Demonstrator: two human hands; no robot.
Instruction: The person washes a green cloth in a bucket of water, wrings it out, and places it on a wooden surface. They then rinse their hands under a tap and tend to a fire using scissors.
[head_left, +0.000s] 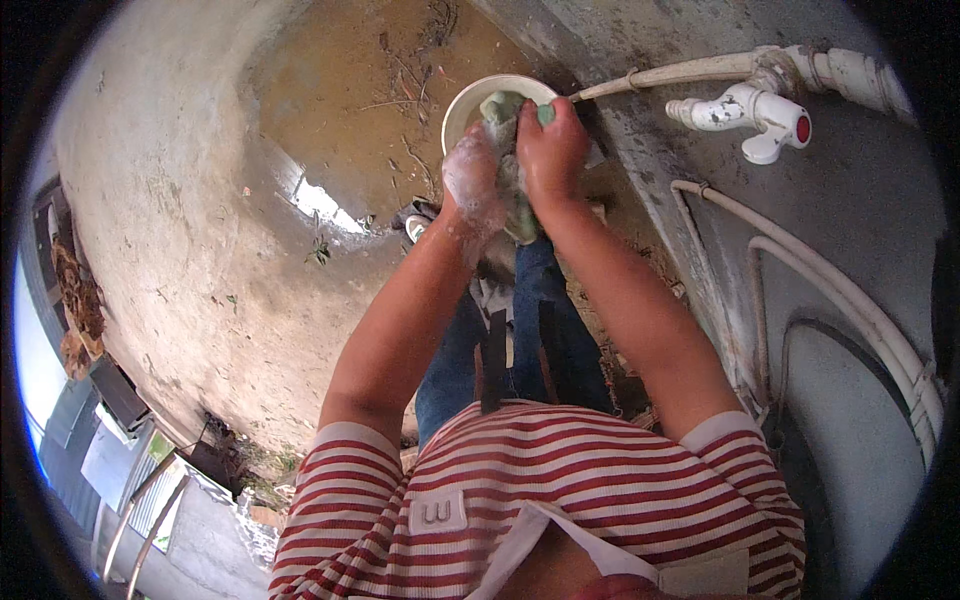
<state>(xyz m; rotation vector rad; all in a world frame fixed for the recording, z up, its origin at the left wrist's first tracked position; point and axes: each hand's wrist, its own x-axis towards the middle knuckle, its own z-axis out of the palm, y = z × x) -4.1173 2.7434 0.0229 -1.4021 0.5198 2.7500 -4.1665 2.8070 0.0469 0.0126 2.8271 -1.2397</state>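
Note:
A wet, soapy green cloth (504, 112) is bunched between both hands over a round white bucket (459, 101). My left hand (472, 169), coated in suds, grips the cloth from the left side. Closed around its right side is my right hand (553, 142), with a bit of green showing by the thumb. Part of the cloth hangs below the hands toward the jeans (536, 277). The bucket's lower part and its contents are mostly hidden by the hands and cloth.
A white plastic tap (750, 116) juts from a pipe (697, 71) along the grey wall on the right. More pipes (832, 270) run lower down. Brown puddled water (337, 97) with twigs covers ground at upper left. A shoe (417, 226) shows below the bucket.

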